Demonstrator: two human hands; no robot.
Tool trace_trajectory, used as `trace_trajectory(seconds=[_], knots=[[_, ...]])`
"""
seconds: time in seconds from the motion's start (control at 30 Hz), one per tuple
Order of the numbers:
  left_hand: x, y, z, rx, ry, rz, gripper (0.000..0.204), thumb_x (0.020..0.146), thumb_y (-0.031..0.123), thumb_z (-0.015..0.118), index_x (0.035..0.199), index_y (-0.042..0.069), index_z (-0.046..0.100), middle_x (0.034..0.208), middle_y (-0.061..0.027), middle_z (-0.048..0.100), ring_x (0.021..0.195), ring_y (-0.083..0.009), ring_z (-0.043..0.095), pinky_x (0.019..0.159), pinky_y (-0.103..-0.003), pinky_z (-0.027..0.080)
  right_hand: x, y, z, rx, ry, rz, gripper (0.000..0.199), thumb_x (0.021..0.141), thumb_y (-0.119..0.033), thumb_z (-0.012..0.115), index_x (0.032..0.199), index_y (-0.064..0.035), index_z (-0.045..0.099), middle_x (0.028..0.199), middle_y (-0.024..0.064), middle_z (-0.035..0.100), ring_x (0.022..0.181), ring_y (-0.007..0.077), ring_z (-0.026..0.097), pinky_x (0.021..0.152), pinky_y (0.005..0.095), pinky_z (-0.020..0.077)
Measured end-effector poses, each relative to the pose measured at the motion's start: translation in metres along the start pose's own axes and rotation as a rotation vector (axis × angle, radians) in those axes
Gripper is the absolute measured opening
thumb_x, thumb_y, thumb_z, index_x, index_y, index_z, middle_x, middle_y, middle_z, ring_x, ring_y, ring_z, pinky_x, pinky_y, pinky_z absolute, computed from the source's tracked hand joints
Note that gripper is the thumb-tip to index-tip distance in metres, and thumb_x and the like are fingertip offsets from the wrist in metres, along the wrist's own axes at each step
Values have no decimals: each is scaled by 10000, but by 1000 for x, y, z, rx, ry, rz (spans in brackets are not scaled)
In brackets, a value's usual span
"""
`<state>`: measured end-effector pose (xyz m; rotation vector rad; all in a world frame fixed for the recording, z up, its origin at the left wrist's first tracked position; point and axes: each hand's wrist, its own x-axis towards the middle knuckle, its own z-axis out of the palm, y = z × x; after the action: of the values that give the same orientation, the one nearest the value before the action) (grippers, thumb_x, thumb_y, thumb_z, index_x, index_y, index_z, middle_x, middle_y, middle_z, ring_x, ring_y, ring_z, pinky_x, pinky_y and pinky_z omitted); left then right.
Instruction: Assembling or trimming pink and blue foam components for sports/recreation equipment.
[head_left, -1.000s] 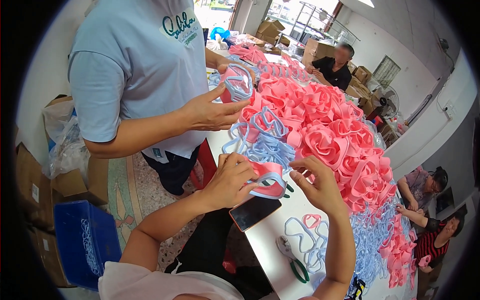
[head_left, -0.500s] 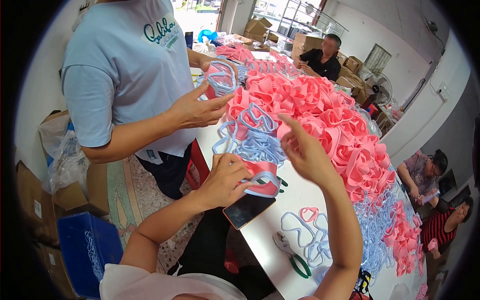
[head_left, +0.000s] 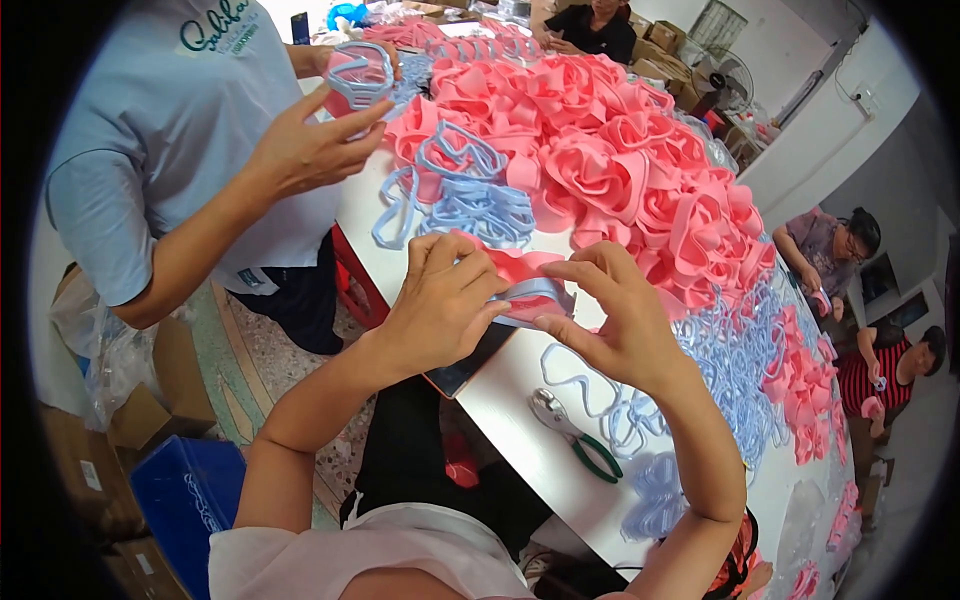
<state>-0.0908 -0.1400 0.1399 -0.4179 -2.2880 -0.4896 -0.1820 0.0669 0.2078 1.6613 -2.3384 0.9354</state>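
Observation:
My left hand [head_left: 442, 305] is closed on one end of a soft pink band with light blue edging [head_left: 520, 268], held above the table's near edge. At the band's other end is my right hand [head_left: 622, 325], its thumb and fingers closed round the edge. Part of the band is hidden by my fingers. A phone [head_left: 465, 365] lies beneath my left hand at the table edge. Pliers with green handles [head_left: 575, 437] rest to the right of it. Just beyond the band sits a bundle of light blue strips [head_left: 480, 212].
A large heap of pink bands [head_left: 640, 180] covers the table's far side, with tangled light blue strips [head_left: 735, 350] at right. A co-worker at left holds a pink-and-blue frame [head_left: 360, 78]. A blue bin [head_left: 185, 510] stands on the floor. Other people sit around the table.
My right hand has come down and left onto the band, from raised and apart to gripping its right end. The view has tilted lower, and the table contents appear shifted up.

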Motion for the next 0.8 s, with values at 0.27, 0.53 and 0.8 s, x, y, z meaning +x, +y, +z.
trace_trajectory(seconds=[0.27, 0.53, 0.8], knots=[[5, 26, 32, 158, -78, 152, 172, 738, 133, 676, 884, 47, 644, 949, -60, 582, 1049, -238, 519, 931, -415, 308, -26, 6, 17, -288, -7, -46, 226, 762, -126, 744, 949, -39, 650, 912, 92, 556, 850, 263, 524, 734, 370, 419], [10, 29, 61, 171, -114, 191, 131, 749, 101, 597, 844, 33, 656, 963, -76, 596, 1042, -229, 524, 938, -403, 319, -45, 30, 30, -404, -51, -3, 166, 757, -38, 643, 914, -5, 603, 919, 110, 504, 876, 275, 483, 762, 378, 385], [7, 28, 65, 145, -124, 82, 273, 723, 177, 748, 948, 61, 643, 993, -42, 587, 1056, -229, 510, 937, -428, 316, -44, 36, 38, -470, -12, -75, 151, 774, -100, 654, 866, -15, 570, 910, 114, 493, 871, 277, 472, 763, 375, 380]])
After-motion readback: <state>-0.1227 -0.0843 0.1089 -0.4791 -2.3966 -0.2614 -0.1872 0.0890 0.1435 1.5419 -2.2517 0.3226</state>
